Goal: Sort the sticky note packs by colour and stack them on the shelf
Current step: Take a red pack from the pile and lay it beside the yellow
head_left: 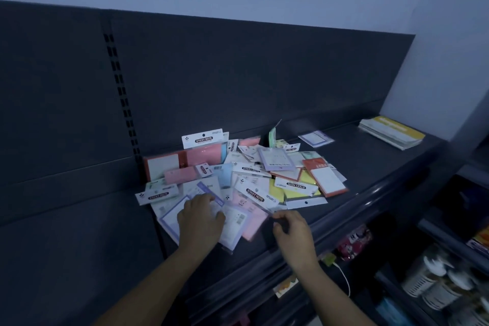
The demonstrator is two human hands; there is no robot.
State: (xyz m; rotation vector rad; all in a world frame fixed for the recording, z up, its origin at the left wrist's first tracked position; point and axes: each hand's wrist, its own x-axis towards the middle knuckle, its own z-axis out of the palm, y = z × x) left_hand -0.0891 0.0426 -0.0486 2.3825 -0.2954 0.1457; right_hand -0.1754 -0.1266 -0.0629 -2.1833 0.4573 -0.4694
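Observation:
A loose heap of sticky note packs point(246, 174) in pink, yellow, blue, purple, green and orange lies on the dark shelf point(370, 161). My left hand point(199, 218) rests on a purple-edged pack point(169, 219) at the heap's near side, fingers curled over it. Beside that pack lies a pink pack point(255, 225). My right hand point(291, 230) hovers just right of the pink pack, thumb and fingers loosely curled near a clear wrapper edge; whether it holds the edge is unclear. One purple pack point(316, 138) lies apart, further right.
A stack of yellow-topped pads point(391, 131) sits at the shelf's far right by the wall. Below the shelf edge are lower shelves with bottles point(434, 280) and a red packet point(353, 242). The dark back panel rises behind the heap.

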